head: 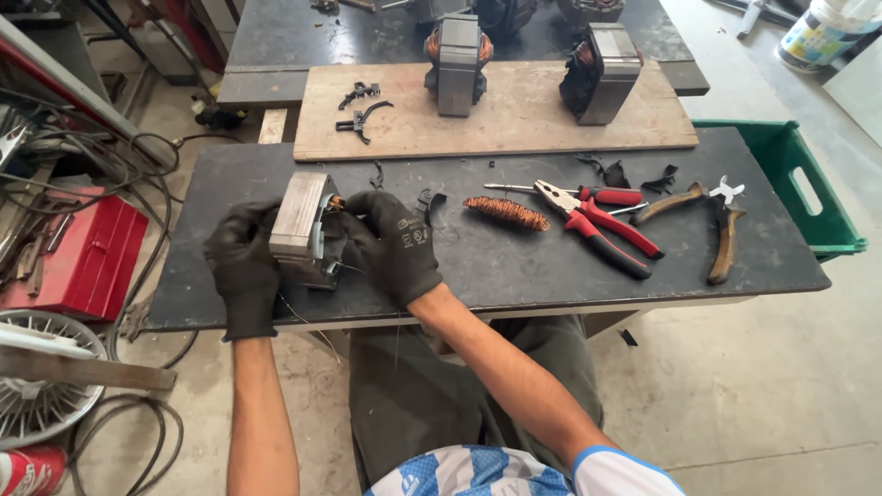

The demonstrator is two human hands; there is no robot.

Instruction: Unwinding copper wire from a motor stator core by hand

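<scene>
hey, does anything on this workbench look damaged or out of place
Yes. A loose bundle of copper wire lies bare on the black table, and black scraps are scattered near the pliers. The motor core in both gloved hands trails thin loose wires.

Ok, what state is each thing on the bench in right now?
Left hand: gloved, grip closed on the motor stator.
Right hand: gloved, fingers at the stator's copper end.
Motor stator: held just above the dark bench.
Red pliers: lying flat, handles spread.
Brown-handled pliers: lying flat, handles spread.
Copper wire bundle: loose on the bench.
Two stators on the wooden board: standing, untouched.
Green crate: contents hidden.
</scene>
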